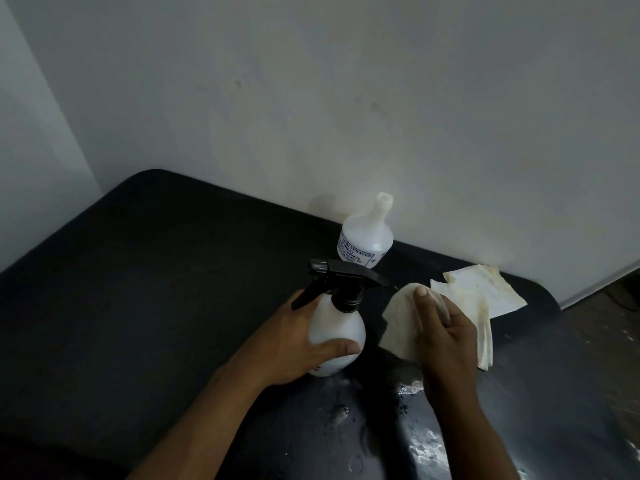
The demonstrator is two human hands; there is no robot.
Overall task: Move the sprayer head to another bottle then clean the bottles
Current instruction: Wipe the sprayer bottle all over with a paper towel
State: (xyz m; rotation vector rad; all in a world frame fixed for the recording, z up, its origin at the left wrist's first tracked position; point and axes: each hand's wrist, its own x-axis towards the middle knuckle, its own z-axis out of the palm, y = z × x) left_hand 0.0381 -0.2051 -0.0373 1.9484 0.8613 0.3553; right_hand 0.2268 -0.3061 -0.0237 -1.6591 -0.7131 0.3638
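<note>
A white plastic bottle (337, 327) stands upright on the black table (156, 271), with the black sprayer head (341, 280) screwed onto its neck, trigger pointing left. My left hand (294, 344) wraps around the bottle's body from the left. My right hand (446, 334) holds a stained cream cloth (401, 323) just right of that bottle, a small gap between cloth and bottle. A second white bottle (367, 237) with blue printed text stands uncapped, its neck open, farther back by the wall.
Another stained white cloth (485, 289) lies flat at the table's back right near the wall. Wet patches (412, 389) glisten on the table in front of me. The table's right edge drops to a floor (616, 341) at far right.
</note>
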